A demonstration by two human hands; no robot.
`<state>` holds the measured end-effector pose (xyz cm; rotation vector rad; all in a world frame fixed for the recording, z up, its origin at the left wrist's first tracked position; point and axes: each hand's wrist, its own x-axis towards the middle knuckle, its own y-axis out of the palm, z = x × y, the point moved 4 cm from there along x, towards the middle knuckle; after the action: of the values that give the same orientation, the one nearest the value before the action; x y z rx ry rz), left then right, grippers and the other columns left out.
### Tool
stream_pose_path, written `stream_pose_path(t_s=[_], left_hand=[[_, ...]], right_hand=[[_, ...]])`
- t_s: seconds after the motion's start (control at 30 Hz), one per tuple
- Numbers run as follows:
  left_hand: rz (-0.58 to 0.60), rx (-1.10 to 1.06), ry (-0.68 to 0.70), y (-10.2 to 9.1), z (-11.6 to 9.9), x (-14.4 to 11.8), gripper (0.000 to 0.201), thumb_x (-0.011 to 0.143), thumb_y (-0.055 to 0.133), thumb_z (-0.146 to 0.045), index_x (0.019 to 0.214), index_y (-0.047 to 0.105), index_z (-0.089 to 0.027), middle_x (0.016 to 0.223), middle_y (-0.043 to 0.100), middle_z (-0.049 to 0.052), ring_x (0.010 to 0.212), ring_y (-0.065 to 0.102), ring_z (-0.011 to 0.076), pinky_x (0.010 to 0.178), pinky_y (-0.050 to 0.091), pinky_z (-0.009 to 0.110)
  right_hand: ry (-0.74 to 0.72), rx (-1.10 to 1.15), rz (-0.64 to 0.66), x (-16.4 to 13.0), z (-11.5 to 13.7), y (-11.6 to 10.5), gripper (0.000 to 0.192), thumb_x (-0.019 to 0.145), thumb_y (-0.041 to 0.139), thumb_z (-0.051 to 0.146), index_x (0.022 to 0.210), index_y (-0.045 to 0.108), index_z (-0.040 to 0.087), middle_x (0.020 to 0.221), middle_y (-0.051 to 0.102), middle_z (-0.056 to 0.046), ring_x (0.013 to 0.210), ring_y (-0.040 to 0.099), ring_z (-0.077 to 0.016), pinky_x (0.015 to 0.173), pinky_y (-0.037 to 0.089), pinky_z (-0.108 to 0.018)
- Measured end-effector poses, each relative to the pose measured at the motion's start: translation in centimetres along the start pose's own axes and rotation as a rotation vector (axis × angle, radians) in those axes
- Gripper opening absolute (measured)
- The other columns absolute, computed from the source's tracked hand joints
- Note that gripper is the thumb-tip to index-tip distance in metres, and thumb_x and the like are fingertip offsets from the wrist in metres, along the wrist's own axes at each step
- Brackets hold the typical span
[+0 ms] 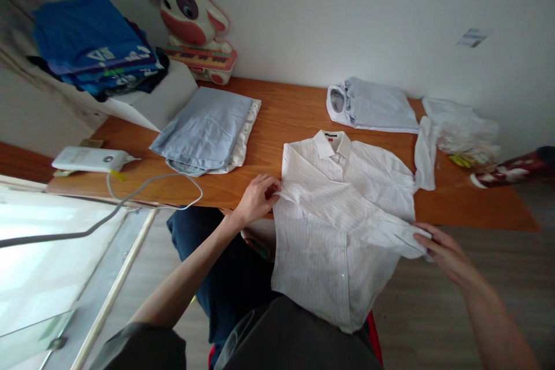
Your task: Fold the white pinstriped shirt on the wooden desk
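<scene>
A white pinstriped shirt [342, 208] lies collar-up on the wooden table [286, 121], its lower half hanging over the front edge onto my lap. My left hand [256, 198] pinches the shirt's left side near the sleeve fold. My right hand [440, 245] grips a sleeve cuff folded across the shirt's right side, just off the table's front edge.
A folded light-blue shirt [373, 105] lies behind, with crumpled plastic bags [466, 127] and a dark red bottle [515, 170] to the right. A folded blue garment stack [203, 130], a white device with cable [89, 159], blue clothes [93, 40] and a cow toy [188, 8] sit left.
</scene>
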<state>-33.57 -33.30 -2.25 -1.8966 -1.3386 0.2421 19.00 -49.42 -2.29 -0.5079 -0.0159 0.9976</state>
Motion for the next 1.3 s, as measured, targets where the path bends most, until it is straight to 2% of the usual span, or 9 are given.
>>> stream_pose_path(t_s=[0.17, 0.33, 0.47, 0.57, 0.7, 0.9, 1.07, 1.17, 1.3], left_hand=[[0.115, 0.079, 0.074, -0.2, -0.3, -0.8, 0.009, 0.09, 0.076, -0.025, 0.095, 0.069, -0.025, 0.1, 0.072, 0.003, 0.099, 0.065, 0.0254, 0.092, 0.049, 0.042], [0.111, 0.15, 0.115, -0.2, -0.1, -1.6, 0.008, 0.09, 0.075, -0.022, 0.094, 0.068, -0.025, 0.103, 0.074, 0.003, 0.102, 0.064, 0.0265, 0.093, 0.048, 0.043], [0.067, 0.203, 0.12, 0.3, -0.4, -2.2, 0.011, 0.089, 0.073, -0.019, 0.095, 0.068, -0.025, 0.108, 0.074, 0.004, 0.105, 0.065, 0.0274, 0.092, 0.048, 0.044], [0.027, 0.203, 0.123, 0.7, -0.4, -2.7, 0.014, 0.09, 0.071, -0.017, 0.101, 0.069, -0.026, 0.112, 0.074, 0.005, 0.105, 0.065, 0.027, 0.093, 0.049, 0.045], [-0.006, 0.204, 0.14, 0.8, -0.2, -3.1, 0.012, 0.092, 0.07, -0.017, 0.099, 0.069, -0.026, 0.11, 0.075, 0.005, 0.103, 0.066, 0.0262, 0.092, 0.05, 0.045], [-0.04, 0.246, 0.115, 0.7, -0.1, -3.2, 0.009, 0.089, 0.071, -0.018, 0.093, 0.068, -0.026, 0.106, 0.075, 0.005, 0.1, 0.065, 0.0268, 0.09, 0.05, 0.045], [-0.061, 0.228, 0.057, 0.9, 0.3, -3.0, 0.01, 0.088, 0.068, -0.016, 0.092, 0.066, -0.025, 0.102, 0.073, 0.006, 0.097, 0.065, 0.0261, 0.089, 0.051, 0.044], [-0.095, 0.186, -0.027, 0.5, 0.9, -2.7, 0.015, 0.086, 0.065, -0.012, 0.094, 0.066, -0.025, 0.095, 0.069, 0.005, 0.093, 0.065, 0.0253, 0.087, 0.053, 0.042], [0.025, 0.152, 0.094, -0.3, 0.9, -2.3, 0.024, 0.091, 0.059, -0.008, 0.103, 0.071, -0.025, 0.109, 0.071, 0.007, 0.104, 0.066, 0.0248, 0.095, 0.054, 0.041]], right_hand=[[0.057, 0.087, 0.024, 0.8, -0.9, -3.9, 0.045, 0.039, 0.094, 0.073, 0.071, 0.077, 0.047, 0.095, 0.074, -0.021, 0.079, 0.074, -0.0383, 0.059, 0.054, -0.054], [0.122, -0.284, 0.539, 1.2, -1.6, 0.6, 0.053, 0.039, 0.098, 0.065, 0.073, 0.079, 0.028, 0.082, 0.077, -0.013, 0.082, 0.074, -0.0371, 0.076, 0.062, -0.051], [-0.163, -0.372, 0.471, 1.4, 2.7, 4.1, 0.045, 0.07, 0.084, 0.07, 0.09, 0.082, 0.029, 0.09, 0.08, -0.009, 0.084, 0.074, -0.0307, 0.074, 0.06, -0.042], [-0.444, -0.369, 0.453, 1.0, 8.7, 10.3, 0.038, 0.092, 0.068, 0.063, 0.108, 0.08, 0.031, 0.102, 0.08, -0.007, 0.093, 0.074, -0.0285, 0.081, 0.059, -0.04], [-0.75, -0.417, 0.542, 2.0, 16.0, 23.4, 0.032, 0.1, 0.062, 0.05, 0.118, 0.077, 0.028, 0.109, 0.079, -0.008, 0.097, 0.073, -0.0284, 0.09, 0.056, -0.044], [-0.855, -0.654, 0.614, 6.7, 20.4, 38.6, 0.019, 0.094, 0.071, 0.039, 0.094, 0.076, 0.021, 0.097, 0.078, -0.007, 0.09, 0.067, -0.024, 0.083, 0.048, -0.035], [-0.871, -0.668, 0.608, 6.8, 20.8, 43.2, 0.017, 0.099, 0.064, 0.03, 0.108, 0.074, 0.02, 0.099, 0.079, -0.006, 0.089, 0.066, -0.0221, 0.08, 0.045, -0.032], [-0.909, -0.695, 0.503, 6.0, 20.2, 43.7, 0.024, 0.105, 0.057, 0.035, 0.117, 0.073, 0.022, 0.103, 0.08, -0.007, 0.093, 0.067, -0.0249, 0.084, 0.044, -0.034], [-0.885, -0.693, 0.493, 5.9, 20.0, 44.0, 0.032, 0.107, 0.055, 0.047, 0.12, 0.073, 0.024, 0.101, 0.079, -0.005, 0.094, 0.068, -0.0256, 0.086, 0.044, -0.036]])
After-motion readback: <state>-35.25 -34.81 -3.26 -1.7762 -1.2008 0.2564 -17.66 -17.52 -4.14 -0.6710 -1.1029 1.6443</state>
